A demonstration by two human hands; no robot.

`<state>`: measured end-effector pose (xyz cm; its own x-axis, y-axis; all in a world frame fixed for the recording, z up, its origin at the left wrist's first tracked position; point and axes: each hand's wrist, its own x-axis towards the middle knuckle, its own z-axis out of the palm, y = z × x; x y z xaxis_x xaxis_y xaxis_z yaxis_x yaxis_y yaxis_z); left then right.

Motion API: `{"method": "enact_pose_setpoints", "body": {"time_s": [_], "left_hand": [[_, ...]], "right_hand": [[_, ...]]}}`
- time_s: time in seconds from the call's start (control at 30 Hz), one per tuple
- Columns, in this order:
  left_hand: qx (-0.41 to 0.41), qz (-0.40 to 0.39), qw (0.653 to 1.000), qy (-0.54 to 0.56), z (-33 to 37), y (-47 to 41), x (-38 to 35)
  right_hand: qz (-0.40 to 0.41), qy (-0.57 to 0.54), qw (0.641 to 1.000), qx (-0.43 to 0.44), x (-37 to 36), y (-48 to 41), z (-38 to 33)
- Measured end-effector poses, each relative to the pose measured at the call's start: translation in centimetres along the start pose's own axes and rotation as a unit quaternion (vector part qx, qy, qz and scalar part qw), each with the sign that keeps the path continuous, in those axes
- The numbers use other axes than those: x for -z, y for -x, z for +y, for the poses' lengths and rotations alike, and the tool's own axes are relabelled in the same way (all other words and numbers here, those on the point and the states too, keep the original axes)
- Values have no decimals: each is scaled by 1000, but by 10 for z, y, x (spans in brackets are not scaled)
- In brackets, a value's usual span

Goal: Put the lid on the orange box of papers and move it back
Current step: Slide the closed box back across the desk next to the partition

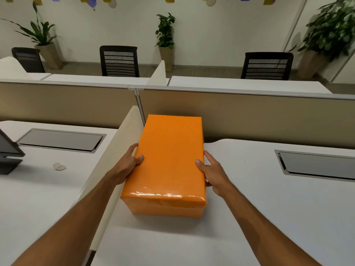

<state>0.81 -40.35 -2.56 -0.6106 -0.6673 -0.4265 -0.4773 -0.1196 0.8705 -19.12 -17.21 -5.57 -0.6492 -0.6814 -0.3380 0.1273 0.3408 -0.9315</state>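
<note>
While both bare forearms reach in from the near edge, the white laminate counter [249, 217] carries the one task item: a glossy orange rectangular box with its lid [167, 156] already seated, resting on the counter close against the cream curved side divider [123, 143]. Left hand [124, 166]: clasped to the box's left side, thumb on the lid top, remaining fingers [132, 148] wrapped round the side wall. Right hand [213, 173]: clasped to the right side likewise, thumb on top, fingers [209, 156] spread down the wall; both hands partly closed on the box, neither empty. Orientation: long axis runs away from the wearer, far short end pointing at, and near or touching, the beige fabric partition panel [249, 116]; contact cannot be told. Risk, as judged: pushing further back may jam the far end against the partition or scrape the divider, skewing the box; thumb pressure on the slick wrapping may slip or dent the lid. Beyond: grey recessed cable hatch [317, 166] to the right, black mesh office chairs [119, 60], potted plants [165, 31].
</note>
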Motion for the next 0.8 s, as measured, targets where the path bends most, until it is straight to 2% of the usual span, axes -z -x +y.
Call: {"method": "enact_pose_setpoints", "body": {"time_s": [0.2, 0.33, 0.47, 0.6, 0.8], "left_hand": [[-1, 12, 998, -60, 8, 0, 0], [-10, 49, 988, -148, 14, 5, -3], [-54, 112, 950, -285, 16, 16, -14], [-80, 138, 909, -384, 20, 30, -28], [-173, 131, 871, -442, 39, 64, -64]], "right_hand": [[-1, 11, 1000, 2, -7, -3, -2], [43, 50, 998, -5, -9, -3, -3], [84, 121, 989, 21, -7, 1, -7], [67, 132, 989, 5, 0, 10, -8], [66, 210, 975, 28, 36, 36, -9]]}}
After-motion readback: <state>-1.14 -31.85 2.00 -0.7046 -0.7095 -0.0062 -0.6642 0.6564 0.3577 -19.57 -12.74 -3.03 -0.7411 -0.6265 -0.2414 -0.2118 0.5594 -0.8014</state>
